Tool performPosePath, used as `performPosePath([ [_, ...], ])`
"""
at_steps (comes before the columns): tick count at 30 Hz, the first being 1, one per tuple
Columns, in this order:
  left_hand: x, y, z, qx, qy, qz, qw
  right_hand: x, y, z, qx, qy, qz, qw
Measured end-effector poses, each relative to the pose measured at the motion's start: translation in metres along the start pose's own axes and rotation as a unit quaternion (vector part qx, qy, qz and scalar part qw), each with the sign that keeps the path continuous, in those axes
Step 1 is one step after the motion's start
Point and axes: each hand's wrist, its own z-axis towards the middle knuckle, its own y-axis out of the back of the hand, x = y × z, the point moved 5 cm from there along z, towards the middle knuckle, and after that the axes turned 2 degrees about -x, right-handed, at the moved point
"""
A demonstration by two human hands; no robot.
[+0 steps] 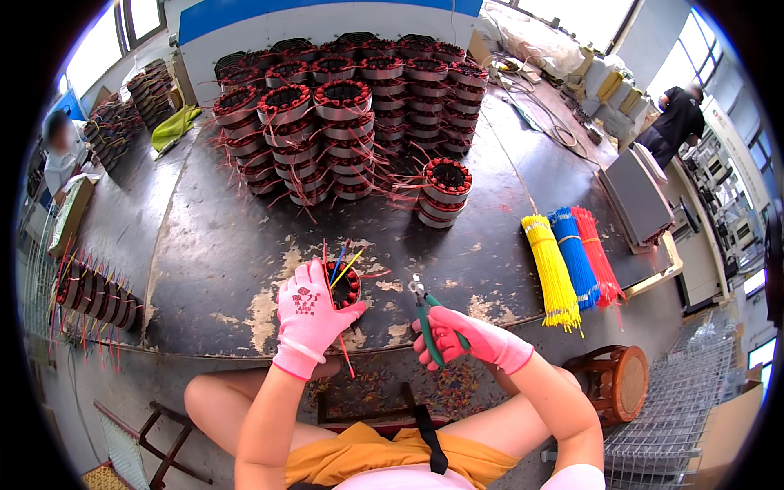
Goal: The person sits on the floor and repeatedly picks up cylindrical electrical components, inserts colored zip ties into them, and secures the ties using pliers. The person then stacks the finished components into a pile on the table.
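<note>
My left hand (306,317), in a pink glove, lies over the left side of a motor stator (349,287) near the table's front edge, its thumb along the near rim. Red, blue and yellow wires stick up from the stator, and a red wire hangs toward me; my palm hides much of the ring. To the right, my right hand (483,339), also gloved in pink, is closed around green-handled cutting pliers (427,322). Their metal jaws point away from me, a little apart from the stator.
Tall stacks of stators (343,131) fill the table's back, with a shorter stack (445,192) in front. Bundled yellow wires (550,269), blue wires (575,257) and red wires (596,257) lie right. A wired stator row (94,296) lies left. Two people work farther off.
</note>
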Motion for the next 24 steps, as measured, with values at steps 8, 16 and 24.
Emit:
performPosePath([
  [8,0.008,-0.003,0.003,0.01,-0.016,-0.005,1.0,0.007,-0.011,0.019,0.005,-0.034,-0.043,0.998],
  [16,0.01,0.0,0.006,0.013,-0.044,-0.02,0.999,0.013,-0.011,0.028,-0.047,0.005,-0.08,0.996],
  [24,0.015,0.0,0.002,0.007,-0.051,-0.043,0.998,0.014,-0.016,0.018,-0.12,0.047,-0.075,0.989],
])
